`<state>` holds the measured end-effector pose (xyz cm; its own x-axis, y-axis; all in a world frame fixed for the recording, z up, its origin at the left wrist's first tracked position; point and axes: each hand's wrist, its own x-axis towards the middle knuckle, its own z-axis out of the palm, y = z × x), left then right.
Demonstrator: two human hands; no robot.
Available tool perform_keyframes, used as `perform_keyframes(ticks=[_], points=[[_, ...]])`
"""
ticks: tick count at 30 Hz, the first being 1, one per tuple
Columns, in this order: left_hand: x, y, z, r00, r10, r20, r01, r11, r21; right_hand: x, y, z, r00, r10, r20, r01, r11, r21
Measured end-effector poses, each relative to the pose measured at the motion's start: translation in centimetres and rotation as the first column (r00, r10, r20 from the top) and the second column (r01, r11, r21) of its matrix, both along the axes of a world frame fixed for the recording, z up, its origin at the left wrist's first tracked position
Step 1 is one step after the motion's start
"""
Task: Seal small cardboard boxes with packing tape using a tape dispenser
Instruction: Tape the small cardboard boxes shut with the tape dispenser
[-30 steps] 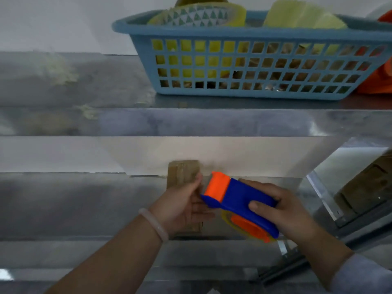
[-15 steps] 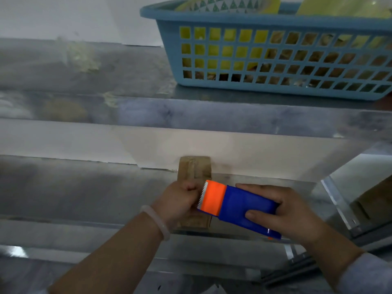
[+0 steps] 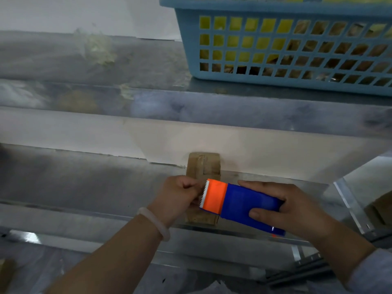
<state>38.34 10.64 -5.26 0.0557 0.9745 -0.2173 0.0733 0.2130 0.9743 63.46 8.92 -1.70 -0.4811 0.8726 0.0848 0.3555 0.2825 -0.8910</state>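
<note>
Right hand (image 3: 297, 206) grips the dispenser (image 3: 239, 203) at lower centre; left hand (image 3: 180, 196) curls at its toothed edge, whether pinching anything I cannot tell. Basket (image 3: 275, 6) sits upper right; box (image 3: 203, 166) lies mid-frame under both hands.

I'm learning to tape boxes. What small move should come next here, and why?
Probably draw the tape end down onto the cardboard box: the right hand grips the tape dispenser over it, serrated blade at the left hand, whose curled fingers seem to pinch there; no tape is discernible.
</note>
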Motion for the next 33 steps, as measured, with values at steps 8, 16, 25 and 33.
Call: perform_keyframes(ticks=[8, 16, 25, 33], points=[[-6.5, -1.2, -1.7, 0.929, 0.369, 0.031, -0.369, 0.929, -0.017, 4.2, 0.6, 0.6, 0.996, -0.069, 0.051, 0.074, 0.993, -0.09], [-4.6, -0.9, -7.9, 0.923, 0.373, -0.094, -0.383, 0.915, -0.126, 4.4, 1.7, -2.7, 0.983, -0.094, 0.16, 0.13, 0.964, -0.232], [-1.4, -1.0, -9.7, 0.92, 0.295, -0.258, -0.299, 0.954, 0.022, 3.2, 1.8, -4.4, 0.984, -0.141, 0.112, 0.168, 0.946, -0.279], [-1.1, -1.1, -9.2, 0.979, 0.198, -0.052, -0.204, 0.918, -0.342, 3.2, 1.4, -4.7, 0.983, -0.151, 0.107, 0.175, 0.948, -0.267]])
